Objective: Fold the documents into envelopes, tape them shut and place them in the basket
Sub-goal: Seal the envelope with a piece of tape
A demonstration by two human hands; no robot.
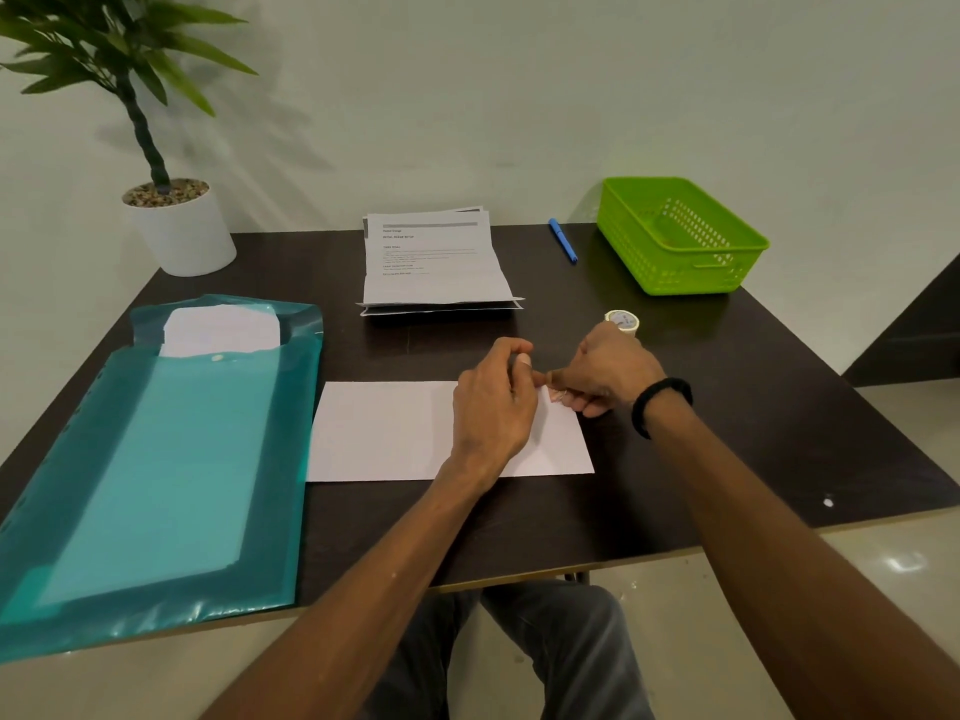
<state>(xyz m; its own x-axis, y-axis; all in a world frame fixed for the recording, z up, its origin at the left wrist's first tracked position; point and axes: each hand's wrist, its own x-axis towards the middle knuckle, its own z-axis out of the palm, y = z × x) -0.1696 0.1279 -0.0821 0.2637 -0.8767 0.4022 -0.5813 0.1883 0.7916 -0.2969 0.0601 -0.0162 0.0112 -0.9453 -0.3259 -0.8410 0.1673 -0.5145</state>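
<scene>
Envelope (395, 433), plain white and flat, lies at the middle of the dark table (727, 407), long side toward the person, its face blank and uncreased. Over its upper right corner, at about 1 o'clock on the envelope, both hands meet: the left hand (493, 402) rests on the paper with fingers curled, thumb and forefinger pinching at the corner, and the right hand (602, 376), a black band on its wrist, pinches a small strip of tape (557, 396) against the same corner. At 12 o'clock from the envelope sits a stack of printed documents (436, 262), creased across. A tape roll (622, 321) stands just behind the right hand at 1 o'clock, a blue pen (563, 241) beyond it, and the green basket (675, 236) at 2 o'clock. At 9 o'clock lies a teal folder (156, 459), with a potted plant (176, 226) at 11 o'clock.
</scene>
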